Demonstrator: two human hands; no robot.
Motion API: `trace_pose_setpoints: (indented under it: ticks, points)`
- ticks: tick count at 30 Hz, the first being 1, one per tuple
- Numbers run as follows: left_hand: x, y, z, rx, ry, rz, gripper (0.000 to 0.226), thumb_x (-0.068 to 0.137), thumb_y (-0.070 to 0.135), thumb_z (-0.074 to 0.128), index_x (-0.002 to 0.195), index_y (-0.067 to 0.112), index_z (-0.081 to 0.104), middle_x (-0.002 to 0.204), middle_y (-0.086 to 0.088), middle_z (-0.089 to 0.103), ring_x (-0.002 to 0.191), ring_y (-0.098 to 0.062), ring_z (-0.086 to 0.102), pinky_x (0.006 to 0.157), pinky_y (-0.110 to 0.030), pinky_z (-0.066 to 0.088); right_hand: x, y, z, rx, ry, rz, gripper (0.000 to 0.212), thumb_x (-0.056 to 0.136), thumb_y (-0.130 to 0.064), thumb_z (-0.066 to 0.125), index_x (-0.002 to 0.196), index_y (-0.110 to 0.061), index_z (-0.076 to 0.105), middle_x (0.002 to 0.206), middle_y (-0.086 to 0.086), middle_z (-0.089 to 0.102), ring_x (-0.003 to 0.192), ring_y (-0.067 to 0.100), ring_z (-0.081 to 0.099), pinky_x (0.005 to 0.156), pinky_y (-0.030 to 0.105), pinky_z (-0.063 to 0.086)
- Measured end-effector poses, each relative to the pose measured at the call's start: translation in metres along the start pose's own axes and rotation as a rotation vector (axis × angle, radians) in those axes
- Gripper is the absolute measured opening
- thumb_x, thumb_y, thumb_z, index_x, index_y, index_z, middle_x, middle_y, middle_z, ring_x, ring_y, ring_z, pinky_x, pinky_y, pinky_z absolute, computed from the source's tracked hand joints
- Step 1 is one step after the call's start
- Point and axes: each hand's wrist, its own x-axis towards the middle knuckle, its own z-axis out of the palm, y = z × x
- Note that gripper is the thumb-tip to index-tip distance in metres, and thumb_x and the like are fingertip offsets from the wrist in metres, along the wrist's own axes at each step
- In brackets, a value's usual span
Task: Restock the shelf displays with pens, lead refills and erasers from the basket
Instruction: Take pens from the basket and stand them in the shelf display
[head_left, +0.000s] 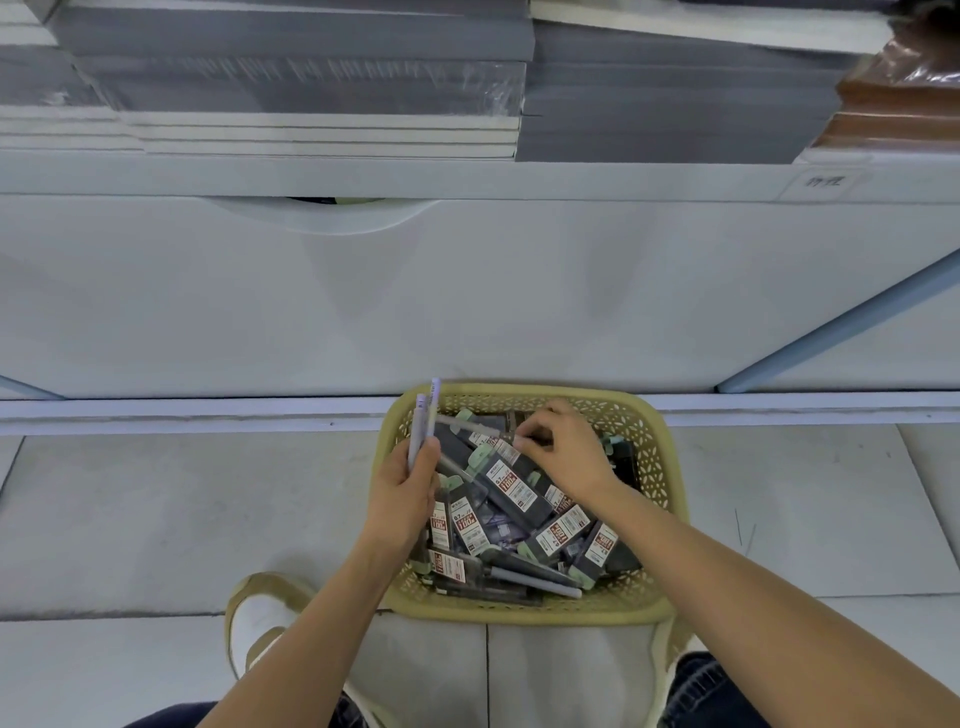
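Left hand (402, 493) is curling round 2, maybe 3, pale pens (427, 415), keeping them upright w/ the ends poking up past the basket (519, 610) rim. Imo it's working as a parking spot, so the picked ones aren't getting mixed back into the pile.

Right hand (563, 452) is reaching to the far side of the basket, fingertips pinching the end of a grey pen (470, 425) that's lying across the top of the heap. Makes sense to grab it by the end, since the rest of it is sitting over the lead refill packs (511, 486) and there's nowhere else to get fingers under.

The basket is sitting on the floor (156, 519), right up against the base of the white cabinet (467, 291), so both arms are hanging straight down into it. The refill packs are filling most of it, all jumbled, and 1 more pen (535, 581) is lying along the near side. I'm not spotting any erasers, tbh, could be buried.

My guess is that the person is sorting pens out 1st and building a bunch before standing up. The shelf (363, 171) above is carrying stacks of grey notebooks (311, 88), and no pen display is showing from here, so idk where they're going.
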Motion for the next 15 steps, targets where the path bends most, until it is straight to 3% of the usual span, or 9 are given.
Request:
trace_pose_setpoints:
  ticks: [2, 4, 6, 7, 9, 11, 13, 15]
  points:
    - [0.002, 0.005, 0.001, 0.045, 0.020, 0.051, 0.022, 0.094, 0.031, 0.062, 0.095, 0.009, 0.062, 0.069, -0.008, 0.066, 0.063, -0.028, 0.063, 0.055, -0.034, 0.059, 0.004, 0.001, -0.020, 0.072, -0.018, -0.029, 0.006, 0.088, -0.024, 0.069, 0.093, -0.021, 0.069, 0.091, -0.011, 0.063, 0.079, 0.001, 0.055, 0.073, 0.017, 0.042]
    - [0.005, 0.011, 0.004, 0.125, 0.034, 0.127, 0.015, 0.089, 0.031, 0.069, 0.096, 0.018, 0.064, 0.069, 0.004, 0.067, 0.061, -0.021, 0.064, 0.053, -0.033, 0.058, 0.005, 0.002, -0.045, 0.116, -0.102, -0.029, 0.006, 0.087, -0.028, 0.070, 0.090, -0.033, 0.068, 0.078, -0.023, 0.065, 0.071, -0.007, 0.057, 0.062, 0.008, 0.039]
    - [0.011, 0.017, 0.011, 0.240, 0.028, 0.163, 0.023, 0.085, 0.033, 0.074, 0.100, 0.020, 0.061, 0.076, 0.000, 0.069, 0.062, -0.024, 0.066, 0.056, -0.038, 0.059, 0.006, 0.002, -0.066, 0.107, -0.220, -0.041, 0.008, 0.085, -0.034, 0.072, 0.083, -0.041, 0.069, 0.076, -0.028, 0.066, 0.071, -0.010, 0.058, 0.059, 0.008, 0.040]
    - [0.013, 0.018, 0.014, 0.326, 0.004, 0.165, 0.027, 0.083, 0.035, 0.075, 0.097, 0.019, 0.059, 0.076, -0.006, 0.067, 0.058, -0.025, 0.063, 0.055, -0.039, 0.058, 0.006, 0.002, -0.072, 0.118, -0.274, -0.038, 0.004, 0.084, -0.036, 0.072, 0.083, -0.041, 0.071, 0.081, -0.023, 0.069, 0.076, -0.005, 0.061, 0.064, 0.012, 0.043]
    - [0.015, 0.020, 0.021, 0.531, -0.087, 0.156, 0.030, 0.080, 0.039, 0.077, 0.084, 0.017, 0.056, 0.067, -0.009, 0.063, 0.049, -0.019, 0.053, 0.049, -0.033, 0.049, 0.006, 0.004, -0.080, 0.186, -0.334, -0.025, 0.006, 0.083, -0.040, 0.073, 0.088, -0.036, 0.075, 0.089, -0.013, 0.073, 0.088, 0.010, 0.065, 0.081, 0.033, 0.051]
    - [0.014, 0.019, 0.026, 0.644, -0.178, 0.139, 0.036, 0.081, 0.040, 0.076, 0.071, 0.014, 0.053, 0.058, -0.006, 0.059, 0.047, -0.015, 0.047, 0.047, -0.029, 0.040, 0.004, 0.007, -0.082, 0.264, -0.338, -0.019, 0.009, 0.083, -0.039, 0.073, 0.090, -0.034, 0.076, 0.092, -0.011, 0.074, 0.093, 0.013, 0.066, 0.089, 0.040, 0.049]
    - [0.013, 0.016, 0.027, 0.671, -0.196, 0.135, 0.043, 0.082, 0.040, 0.074, 0.062, 0.013, 0.047, 0.050, 0.000, 0.047, 0.045, -0.015, 0.040, 0.046, -0.026, 0.033, 0.000, 0.011, -0.078, 0.332, -0.288, -0.011, 0.009, 0.084, -0.040, 0.071, 0.091, -0.037, 0.075, 0.090, -0.017, 0.073, 0.087, 0.000, 0.066, 0.083, 0.025, 0.049]
    - [0.013, 0.012, 0.024, 0.618, -0.162, 0.096, 0.044, 0.083, 0.040, 0.074, 0.063, 0.008, 0.050, 0.051, -0.004, 0.047, 0.046, -0.017, 0.039, 0.048, -0.026, 0.032, -0.002, 0.016, -0.065, 0.315, -0.147, 0.011, 0.008, 0.089, -0.038, 0.067, 0.095, -0.038, 0.071, 0.083, -0.027, 0.069, 0.075, -0.012, 0.060, 0.068, 0.006, 0.041]
